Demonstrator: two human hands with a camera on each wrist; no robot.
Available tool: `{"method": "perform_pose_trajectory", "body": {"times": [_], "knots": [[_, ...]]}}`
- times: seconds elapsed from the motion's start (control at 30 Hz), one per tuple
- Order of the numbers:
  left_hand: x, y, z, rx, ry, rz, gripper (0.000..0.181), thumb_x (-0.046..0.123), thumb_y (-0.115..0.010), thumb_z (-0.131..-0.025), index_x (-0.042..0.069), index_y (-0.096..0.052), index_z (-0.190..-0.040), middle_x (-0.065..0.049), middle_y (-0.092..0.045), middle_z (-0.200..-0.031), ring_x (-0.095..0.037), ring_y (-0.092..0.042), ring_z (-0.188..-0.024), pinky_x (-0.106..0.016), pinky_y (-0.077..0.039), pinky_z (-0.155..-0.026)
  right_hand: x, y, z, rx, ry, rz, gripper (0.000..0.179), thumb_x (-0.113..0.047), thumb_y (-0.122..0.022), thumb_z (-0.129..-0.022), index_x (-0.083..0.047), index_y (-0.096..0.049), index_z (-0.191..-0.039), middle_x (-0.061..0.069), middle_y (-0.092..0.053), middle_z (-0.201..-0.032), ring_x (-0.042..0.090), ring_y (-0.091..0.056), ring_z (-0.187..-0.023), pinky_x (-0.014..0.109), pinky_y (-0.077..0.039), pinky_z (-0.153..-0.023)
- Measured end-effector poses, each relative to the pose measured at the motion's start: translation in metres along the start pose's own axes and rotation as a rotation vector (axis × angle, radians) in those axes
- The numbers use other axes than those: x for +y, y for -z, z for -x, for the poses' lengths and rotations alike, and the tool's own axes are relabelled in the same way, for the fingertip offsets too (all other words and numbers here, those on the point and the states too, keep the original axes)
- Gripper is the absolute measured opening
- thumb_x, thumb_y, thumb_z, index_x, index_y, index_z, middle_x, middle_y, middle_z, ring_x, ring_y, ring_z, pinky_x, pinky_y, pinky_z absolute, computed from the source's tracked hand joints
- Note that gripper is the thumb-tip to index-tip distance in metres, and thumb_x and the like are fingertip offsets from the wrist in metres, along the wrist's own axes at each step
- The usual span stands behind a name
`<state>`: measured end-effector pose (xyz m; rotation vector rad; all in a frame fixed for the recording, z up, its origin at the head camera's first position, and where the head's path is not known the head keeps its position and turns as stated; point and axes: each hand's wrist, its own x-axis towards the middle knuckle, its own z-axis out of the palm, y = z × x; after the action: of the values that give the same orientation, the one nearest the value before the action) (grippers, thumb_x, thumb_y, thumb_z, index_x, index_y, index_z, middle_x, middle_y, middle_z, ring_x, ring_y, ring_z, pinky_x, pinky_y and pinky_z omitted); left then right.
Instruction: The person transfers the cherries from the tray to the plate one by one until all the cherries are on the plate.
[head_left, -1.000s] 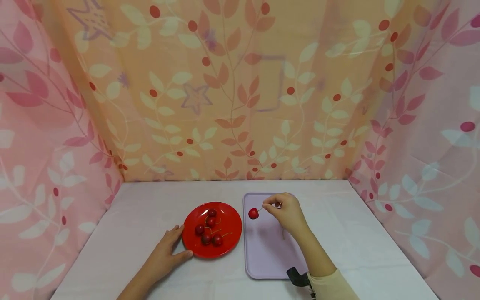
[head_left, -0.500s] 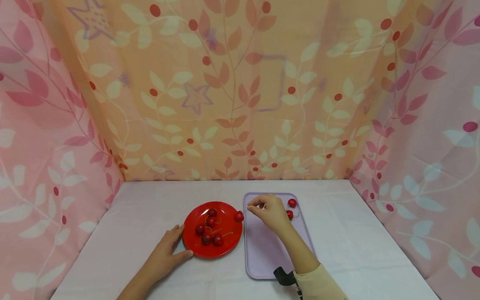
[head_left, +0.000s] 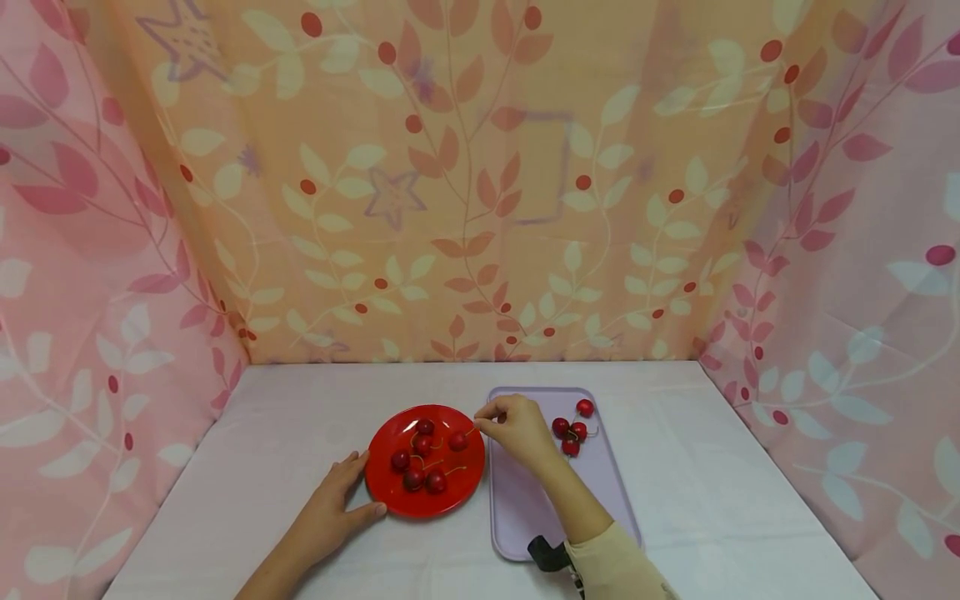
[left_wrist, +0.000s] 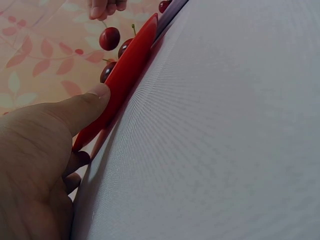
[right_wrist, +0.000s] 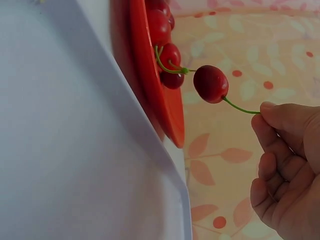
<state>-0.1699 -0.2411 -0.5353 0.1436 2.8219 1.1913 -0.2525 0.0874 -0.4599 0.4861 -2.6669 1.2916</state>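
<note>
Left hand (head_left: 330, 504) holds the left edge of a round red plate (head_left: 461, 492), its thumb on the near rim, also seen in the left wrist view. On that plate lie several dark red cherries (head_left: 413, 479) with green stems. Right hand (head_left: 517, 429) pinches the stem tip of another cherry (right_wrist: 210, 84) between thumb and forefinger. This cherry hangs above the plate's right side in the wrist views. The right hand's other fingers (right_wrist: 267, 167) are loosely curled.
A lilac tray (head_left: 517, 508) lies close to the plate's right, under the right forearm. Several cherries (head_left: 570, 447) sit near its far right corner. White cloth (head_left: 300, 417) covers the table, and patterned curtains (head_left: 465, 208) stand behind and at both sides.
The right hand has moved left from over the tray, bringing the cherry over the red plate. The tray's cherries have come into view. The left hand has stayed at the plate.
</note>
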Motion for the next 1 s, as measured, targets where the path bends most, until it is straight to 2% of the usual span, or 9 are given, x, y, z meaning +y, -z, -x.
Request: {"method": "perform_pose_trajectory", "body": {"times": [0.17,0.47,0.6,1.0], "knots": [[-0.001,0.000,0.000,-0.004,0.005,0.002,0.101,0.056,-0.082,-0.079,0.019,-0.035,-0.161,-0.017,-0.032,-0.166,-0.051,-0.016,-0.153,-0.069,-0.020,-0.117,-0.002,-0.008,-0.002,-0.037,-0.018,-0.018,0.009,-0.025,-0.082,-0.088,-0.017,-0.081,-0.089,-0.009,-0.070,-0.082,0.015,-0.056,-0.078,0.023,-0.050,-0.064],[0.002,0.001,0.001,-0.006,0.003,0.004,0.101,0.055,-0.082,-0.080,0.019,-0.035,-0.161,-0.018,-0.031,-0.166,-0.053,-0.016,-0.153,-0.070,-0.020,-0.117,-0.001,-0.026,-0.005,-0.040,0.021,-0.011,0.004,-0.018,-0.084,-0.085,-0.019,-0.080,-0.085,-0.010,-0.071,-0.078,0.010,-0.055,-0.072,0.022,-0.049,-0.061],[0.001,0.001,0.001,-0.010,0.014,0.005,0.102,0.057,-0.082,-0.079,0.019,-0.035,-0.161,-0.017,-0.031,-0.166,-0.053,-0.016,-0.153,-0.070,-0.020,-0.117,0.001,-0.032,-0.004,-0.054,-0.002,-0.034,0.004,-0.019,-0.083,-0.086,-0.019,-0.080,-0.084,-0.011,-0.072,-0.078,0.010,-0.058,-0.072,0.022,-0.052,-0.062],[0.002,0.001,0.001,-0.004,0.005,0.001,0.102,0.057,-0.082,-0.079,0.018,-0.035,-0.161,-0.018,-0.031,-0.166,-0.054,-0.016,-0.152,-0.070,-0.020,-0.117,0.000,-0.038,-0.004,-0.113,-0.031,-0.032,0.004,-0.019,-0.082,-0.088,-0.016,-0.080,-0.090,-0.011,-0.072,-0.079,0.010,-0.060,-0.074,0.022,-0.055,-0.065]]}}
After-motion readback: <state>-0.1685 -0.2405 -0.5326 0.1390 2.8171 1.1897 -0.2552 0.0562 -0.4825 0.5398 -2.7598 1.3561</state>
